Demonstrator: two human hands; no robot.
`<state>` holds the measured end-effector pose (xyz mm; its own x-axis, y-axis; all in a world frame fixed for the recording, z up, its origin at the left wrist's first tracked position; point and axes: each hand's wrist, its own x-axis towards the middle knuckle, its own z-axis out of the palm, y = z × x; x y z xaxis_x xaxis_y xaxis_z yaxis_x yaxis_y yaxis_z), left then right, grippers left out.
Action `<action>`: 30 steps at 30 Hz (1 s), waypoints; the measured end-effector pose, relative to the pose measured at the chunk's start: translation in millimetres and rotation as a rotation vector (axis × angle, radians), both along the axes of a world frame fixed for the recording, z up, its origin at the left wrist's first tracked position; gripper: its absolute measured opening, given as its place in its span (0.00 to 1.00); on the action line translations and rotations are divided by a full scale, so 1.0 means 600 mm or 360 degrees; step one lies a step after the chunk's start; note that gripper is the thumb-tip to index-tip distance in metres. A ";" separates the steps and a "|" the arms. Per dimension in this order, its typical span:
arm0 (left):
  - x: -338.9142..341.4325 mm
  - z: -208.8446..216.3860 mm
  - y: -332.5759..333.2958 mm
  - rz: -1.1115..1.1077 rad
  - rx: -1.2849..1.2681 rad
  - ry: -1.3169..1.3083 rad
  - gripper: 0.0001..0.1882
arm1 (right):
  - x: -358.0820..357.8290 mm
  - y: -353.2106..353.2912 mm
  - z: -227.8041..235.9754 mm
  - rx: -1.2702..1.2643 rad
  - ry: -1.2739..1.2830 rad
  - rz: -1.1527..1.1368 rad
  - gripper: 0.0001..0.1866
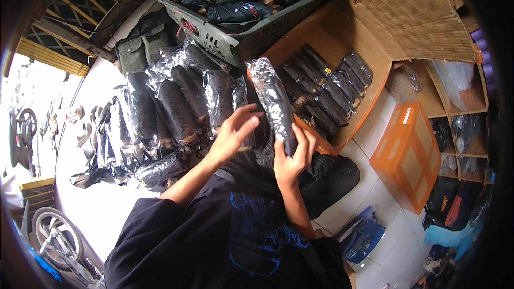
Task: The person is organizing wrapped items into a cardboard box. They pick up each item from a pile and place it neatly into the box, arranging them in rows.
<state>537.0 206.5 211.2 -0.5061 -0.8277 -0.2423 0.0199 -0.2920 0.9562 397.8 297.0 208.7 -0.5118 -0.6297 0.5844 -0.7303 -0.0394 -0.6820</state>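
I had the right hand [293, 163] clamped on the near end of a slim black bundle in clear plastic [272, 99], near centre. The left hand [231, 136], fingers apart, hovered just beside it at eight o'clock; beyond, a brown cardboard box [321, 32] stood at two.

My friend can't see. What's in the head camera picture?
A person's right hand holds a dark, plastic-wrapped bundle, with the open left hand beside it. Around them are more wrapped bundles, an open cardboard box and a filled basket.
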 end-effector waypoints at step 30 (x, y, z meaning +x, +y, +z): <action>-0.140 -0.001 0.083 0.0046 0.0291 0.0240 0.27 | -0.107 0.065 0.007 0.0493 -0.1658 0.0623 0.40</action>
<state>453.2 256.3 210.4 -0.5247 -0.7916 -0.3131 0.1695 -0.4576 0.8729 333.5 335.8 213.1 -0.3931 -0.8943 -0.2138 0.2172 0.1356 -0.9667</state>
